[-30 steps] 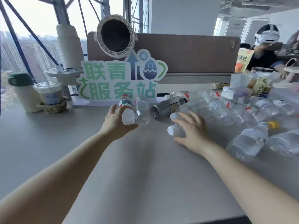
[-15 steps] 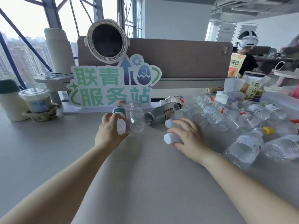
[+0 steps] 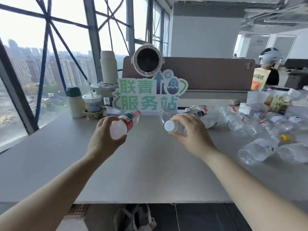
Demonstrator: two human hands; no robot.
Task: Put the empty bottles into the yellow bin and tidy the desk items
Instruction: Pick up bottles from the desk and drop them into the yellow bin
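The left grip is curled round the bottom end of a red-labelled bottle, thumb below and fingers over the top. The bottle's round base faces the person and its cap points off toward one o'clock. The right grip pinches a clear bottle just behind its white cap, fingertips and thumb closed on the neck, cap turned toward nine o'clock. Both bottles appear raised off the desk. One in each hand looks like a way of carrying two at once. The yellow bin is not in view, so where they will go cannot be told.

The rest of the empty bottles lie on their sides in a loose heap at three o'clock, several touching. They are thin see-through plastic with ribbed walls, some dented, so they should be light and give under a squeeze. Holding near the stiffer neck or base seems sensible. The caps are smooth and hard, and one is yellow. The desk is pale, matte and flat. At twelve o'clock stands a flat cut-out sign with green lettering.
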